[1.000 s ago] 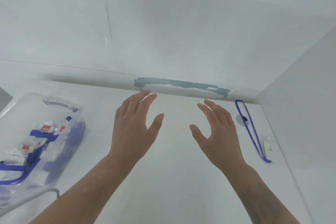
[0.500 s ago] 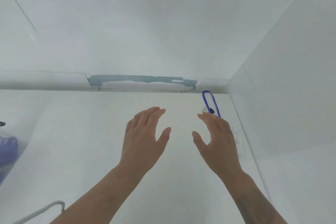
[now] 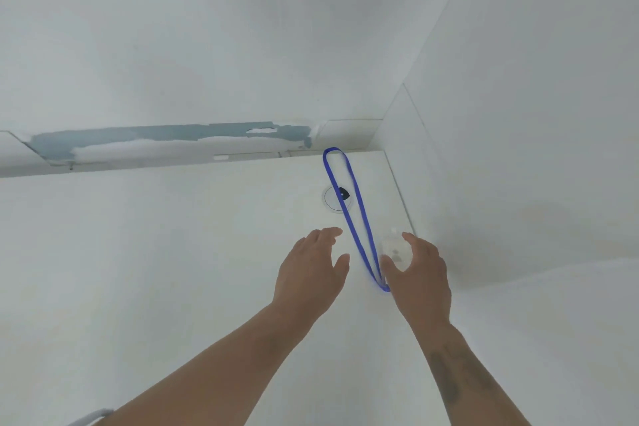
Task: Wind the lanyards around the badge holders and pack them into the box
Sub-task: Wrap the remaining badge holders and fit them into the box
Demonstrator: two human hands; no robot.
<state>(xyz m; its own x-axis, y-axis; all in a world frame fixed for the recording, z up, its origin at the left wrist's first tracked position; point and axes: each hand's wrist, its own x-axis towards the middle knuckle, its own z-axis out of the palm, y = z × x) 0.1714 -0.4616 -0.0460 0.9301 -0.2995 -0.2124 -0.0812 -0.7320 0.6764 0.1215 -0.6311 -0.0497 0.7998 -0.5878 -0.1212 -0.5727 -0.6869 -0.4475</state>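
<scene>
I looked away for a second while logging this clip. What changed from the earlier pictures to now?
Both hands moved right toward the blue lanyard. The right hand now curls over the clear badge holder at its near end, not clearly gripping yet. The left hand hovers open beside the strap. The view swung right, so the box is out of frame. The lanyard lies stretched out as before.

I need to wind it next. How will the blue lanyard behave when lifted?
The thin blue lanyard lies as a long flat loop on the white table, so it is probably floppy and light. Lifted by the clear badge holder, it would likely dangle.
</scene>
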